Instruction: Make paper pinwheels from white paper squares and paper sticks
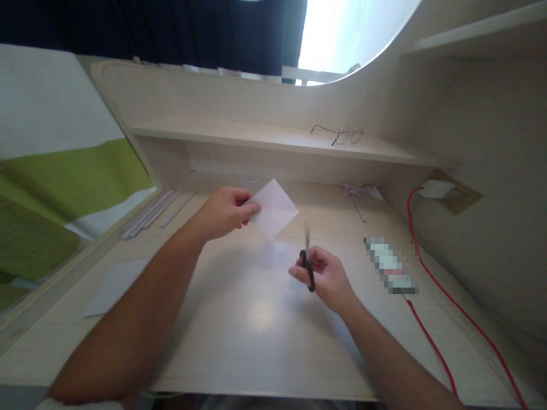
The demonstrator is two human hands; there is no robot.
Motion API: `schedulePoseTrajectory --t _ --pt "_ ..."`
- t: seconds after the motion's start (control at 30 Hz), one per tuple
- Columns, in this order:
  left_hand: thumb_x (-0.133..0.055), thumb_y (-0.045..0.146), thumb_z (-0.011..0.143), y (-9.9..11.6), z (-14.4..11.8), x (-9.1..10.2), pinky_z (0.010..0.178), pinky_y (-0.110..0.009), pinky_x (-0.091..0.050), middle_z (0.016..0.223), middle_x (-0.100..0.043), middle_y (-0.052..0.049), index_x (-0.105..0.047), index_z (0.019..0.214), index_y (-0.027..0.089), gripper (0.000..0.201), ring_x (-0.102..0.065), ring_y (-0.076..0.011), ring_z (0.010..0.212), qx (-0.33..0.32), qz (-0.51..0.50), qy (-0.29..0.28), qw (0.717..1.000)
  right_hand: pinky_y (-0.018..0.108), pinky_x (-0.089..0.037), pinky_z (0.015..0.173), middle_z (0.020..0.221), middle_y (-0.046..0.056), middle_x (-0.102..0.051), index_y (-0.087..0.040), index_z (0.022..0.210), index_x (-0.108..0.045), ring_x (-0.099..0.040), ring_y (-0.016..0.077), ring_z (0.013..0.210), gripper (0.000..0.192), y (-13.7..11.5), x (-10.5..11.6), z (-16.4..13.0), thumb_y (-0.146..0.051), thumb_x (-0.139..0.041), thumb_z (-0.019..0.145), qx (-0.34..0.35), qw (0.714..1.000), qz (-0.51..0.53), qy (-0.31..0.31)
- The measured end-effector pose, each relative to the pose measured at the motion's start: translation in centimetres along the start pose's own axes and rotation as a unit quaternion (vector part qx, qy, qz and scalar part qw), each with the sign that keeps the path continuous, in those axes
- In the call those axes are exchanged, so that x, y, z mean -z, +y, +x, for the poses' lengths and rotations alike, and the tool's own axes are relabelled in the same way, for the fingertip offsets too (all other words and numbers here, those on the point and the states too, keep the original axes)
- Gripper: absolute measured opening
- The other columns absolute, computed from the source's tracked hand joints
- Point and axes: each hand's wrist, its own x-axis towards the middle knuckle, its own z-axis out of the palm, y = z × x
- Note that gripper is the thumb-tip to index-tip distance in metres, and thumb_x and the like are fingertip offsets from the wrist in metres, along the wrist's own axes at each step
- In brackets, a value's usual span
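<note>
Above the middle of the desk, my left hand [228, 213] pinches one corner of a small white sheet of paper [274, 209]. The paper is turned like a diamond, and faint crease lines show on it. Lower and to the right, my right hand [322, 276] grips a pair of scissors [308, 270] by the black handles. The scissor blades point up and away from me, close to the paper's right corner but apart from it. They look blurred, so whether they are spread cannot be made out.
White paper strips [154, 213] and white sheets [115, 285] lie at the left. A folded paper piece with a stem [356, 196] is at the back right. A phone [390, 265] with a red cable [431, 339] rests at the right; glasses [348, 135] sit on the shelf [256, 132].
</note>
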Motion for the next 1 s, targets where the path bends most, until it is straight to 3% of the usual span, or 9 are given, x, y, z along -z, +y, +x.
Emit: schedulePoseTrajectory --t 0.1,0.2,0.3,0.43,0.63,0.73,0.87,0.93,1.0 --pt "-0.062 0.032 0.080 0.0 -0.3 -1.2 0.050 -0.023 -0.035 0.062 -0.056 0.002 -0.065 0.068 0.017 0.019 -0.049 -0.0118 0.055 -0.033 0.058 -0.126 0.990 0.029 -0.044 0.065 0.080 0.001 -0.067 -0.021 0.091 -0.067 -0.057 0.0157 0.069 0.036 -0.3 0.5 0.6 -0.042 -0.088 0.071 0.049 0.990 0.037 0.123" --pt "-0.057 0.026 0.079 0.3 -0.6 -2.7 0.052 -0.024 -0.030 0.060 -0.048 0.004 -0.057 0.063 0.018 0.018 -0.043 -0.0114 0.056 -0.071 0.082 -0.221 0.969 0.030 -0.044 0.065 0.083 0.003 -0.069 -0.020 0.090 -0.069 -0.057 0.0164 0.070 0.035 -0.1 0.7 0.9 -0.040 -0.089 0.068 0.037 0.990 0.041 0.129" --pt "-0.056 0.024 0.077 0.4 -0.7 -3.5 0.053 -0.025 -0.028 0.060 -0.046 0.004 -0.055 0.062 0.019 0.016 -0.041 -0.0118 0.056 -0.075 0.088 -0.266 0.957 0.029 -0.042 0.061 0.079 0.002 -0.068 -0.020 0.083 -0.067 -0.055 0.0157 0.067 0.034 0.1 0.5 1.0 -0.038 -0.090 0.066 0.020 0.990 0.041 0.135" --pt "-0.056 0.023 0.076 0.3 -0.7 -3.6 0.051 -0.026 -0.026 0.060 -0.048 0.004 -0.058 0.063 0.019 0.013 -0.041 -0.0126 0.056 -0.064 0.075 -0.270 0.958 0.029 -0.043 0.061 0.076 0.000 -0.065 -0.020 0.080 -0.064 -0.055 0.0158 0.068 0.034 0.3 0.5 1.1 -0.040 -0.088 0.067 0.029 0.982 0.033 0.181" --pt "-0.056 0.025 0.076 0.4 -0.9 -3.3 0.053 -0.025 -0.027 0.061 -0.043 0.004 -0.055 0.062 0.019 0.016 -0.041 -0.0121 0.058 -0.076 0.082 -0.285 0.952 0.031 -0.048 0.069 0.090 0.006 -0.071 -0.019 0.086 -0.066 -0.062 0.0192 0.080 0.035 0.6 0.7 1.4 -0.042 -0.087 0.069 0.014 0.982 0.041 0.182" --pt "-0.057 0.026 0.076 0.2 -0.8 -3.2 0.054 -0.025 -0.028 0.064 -0.044 0.004 -0.056 0.064 0.018 0.014 -0.043 -0.0120 0.060 -0.075 0.085 -0.302 0.947 0.030 -0.049 0.069 0.092 0.006 -0.073 -0.018 0.089 -0.068 -0.063 0.0187 0.080 0.039 0.6 0.6 1.4 -0.042 -0.089 0.066 0.006 0.985 0.079 0.150" --pt "-0.061 0.028 0.078 -0.3 -0.4 -3.4 0.058 -0.023 -0.035 0.069 -0.053 0.003 -0.063 0.070 0.016 0.014 -0.049 -0.0125 0.066 -0.081 0.070 -0.331 0.938 0.026 -0.043 0.058 0.067 -0.002 -0.063 -0.017 0.078 -0.068 -0.053 0.0128 0.061 0.036 0.5 0.4 1.2 -0.038 -0.090 0.060 -0.030 0.990 0.114 0.079" --pt "-0.064 0.033 0.080 -0.6 -0.1 -3.9 0.059 -0.023 -0.038 0.072 -0.057 0.002 -0.065 0.075 0.016 0.018 -0.052 -0.0125 0.067 -0.074 0.052 -0.305 0.948 0.025 -0.039 0.055 0.063 -0.003 -0.060 -0.017 0.073 -0.067 -0.050 0.0114 0.057 0.033 0.5 0.4 1.1 -0.036 -0.090 0.060 -0.036 0.989 0.115 0.089" --pt "-0.066 0.040 0.082 -0.9 0.2 -4.6 0.058 -0.022 -0.041 0.076 -0.060 0.001 -0.066 0.086 0.016 0.024 -0.054 -0.0127 0.068 -0.045 0.001 -0.234 0.971 0.025 -0.040 0.055 0.065 -0.002 -0.062 -0.017 0.073 -0.067 -0.051 0.0114 0.058 0.031 0.7 0.5 1.2 -0.035 -0.089 0.061 -0.023 0.983 0.122 0.137"
